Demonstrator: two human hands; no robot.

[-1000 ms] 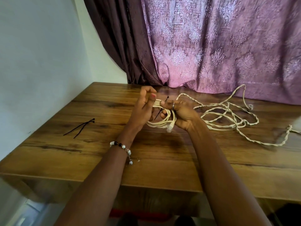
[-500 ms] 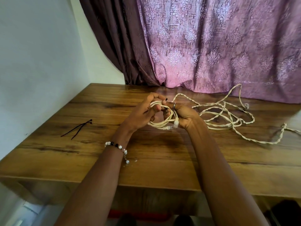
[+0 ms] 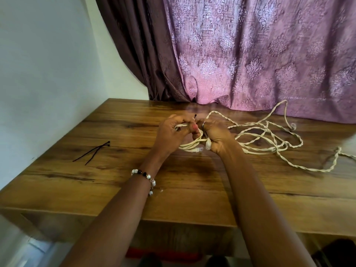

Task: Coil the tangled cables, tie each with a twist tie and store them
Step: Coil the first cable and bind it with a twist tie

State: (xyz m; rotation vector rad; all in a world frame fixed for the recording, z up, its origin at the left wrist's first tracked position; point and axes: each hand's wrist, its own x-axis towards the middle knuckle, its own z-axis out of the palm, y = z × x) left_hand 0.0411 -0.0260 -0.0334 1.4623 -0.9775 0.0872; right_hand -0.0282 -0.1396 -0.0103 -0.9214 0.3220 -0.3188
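Observation:
A small coil of cream cable (image 3: 189, 146) hangs between my two hands just above the wooden table (image 3: 192, 182). My left hand (image 3: 171, 132) grips the coil's left side with curled fingers. My right hand (image 3: 216, 136) holds the right side, near the two clear plugs. A black twist tie (image 3: 195, 116) sticks up between my fingertips where the hands meet. To the right, a tangled cream cable (image 3: 269, 139) twisted in pairs lies spread over the table.
Two spare black twist ties (image 3: 94, 152) lie crossed on the table's left part, near the white wall. A purple patterned curtain (image 3: 250, 54) hangs behind the table's far edge. The near edge runs below my forearms.
My hands have closed in on each other around the coil. The left fingers, raised one second ago, now curl onto it, and only the tie's tip shows above them.

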